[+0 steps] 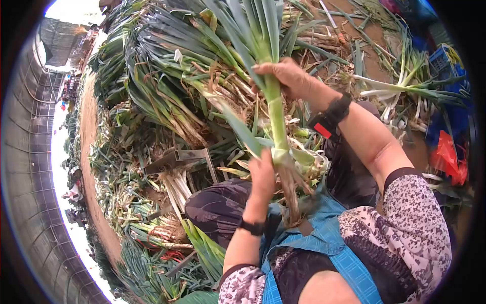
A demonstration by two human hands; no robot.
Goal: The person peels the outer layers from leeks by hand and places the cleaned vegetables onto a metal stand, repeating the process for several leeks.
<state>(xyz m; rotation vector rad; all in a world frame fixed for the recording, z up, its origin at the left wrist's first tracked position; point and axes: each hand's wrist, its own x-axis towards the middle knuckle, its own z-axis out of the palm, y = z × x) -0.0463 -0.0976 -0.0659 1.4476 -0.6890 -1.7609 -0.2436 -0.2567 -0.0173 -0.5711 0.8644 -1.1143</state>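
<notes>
Green at the frame's centre, the leek [277, 119] is gripped by the right hand [289, 77] and is probably best kept steady while the leaf [243, 131] held in the left hand [262, 175] is peeled away smoothly.

The leek stalk [277, 121] is smooth and slightly glossy, the apron [324, 230] matt cloth, the red bag [446, 158] shiny plastic.

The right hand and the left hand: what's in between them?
In the head view, a pale green leek stalk spans the stretch between the right hand and the left hand; a leaf slants beside it, down to the left hand.
</notes>
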